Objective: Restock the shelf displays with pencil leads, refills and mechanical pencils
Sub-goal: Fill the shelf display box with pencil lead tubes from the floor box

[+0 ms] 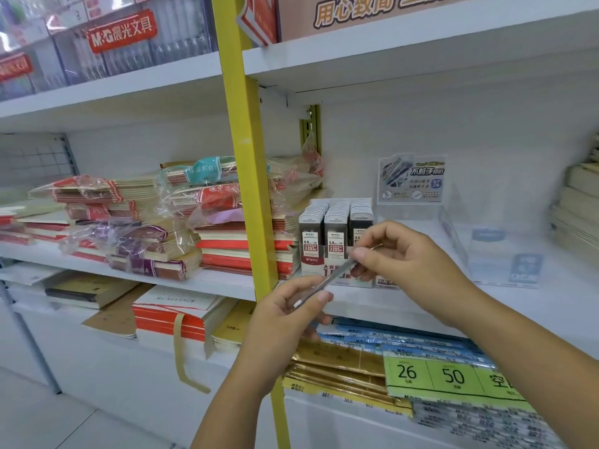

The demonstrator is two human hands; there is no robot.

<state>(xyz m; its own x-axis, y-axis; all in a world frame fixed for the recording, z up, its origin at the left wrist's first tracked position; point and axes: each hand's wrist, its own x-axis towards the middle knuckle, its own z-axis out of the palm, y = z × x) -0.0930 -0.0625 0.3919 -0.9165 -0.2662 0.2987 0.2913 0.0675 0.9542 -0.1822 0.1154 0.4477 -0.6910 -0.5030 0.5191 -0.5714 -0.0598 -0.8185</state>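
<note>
A thin grey mechanical pencil slants between both hands in front of the middle shelf. My left hand pinches its lower, white-tipped end. My right hand pinches the upper end between thumb and fingers. Just behind the hands, a display box of dark pencil lead cases stands in three rows on the shelf. To its right sits a clear acrylic display stand with a blue-and-white sign card at its back; it looks empty.
A yellow shelf upright runs down just left of my hands. Stacks of red and purple wrapped notebooks fill the shelf to the left. Blue, gold and green paper packs lie on the lower shelf. Cream book stacks stand far right.
</note>
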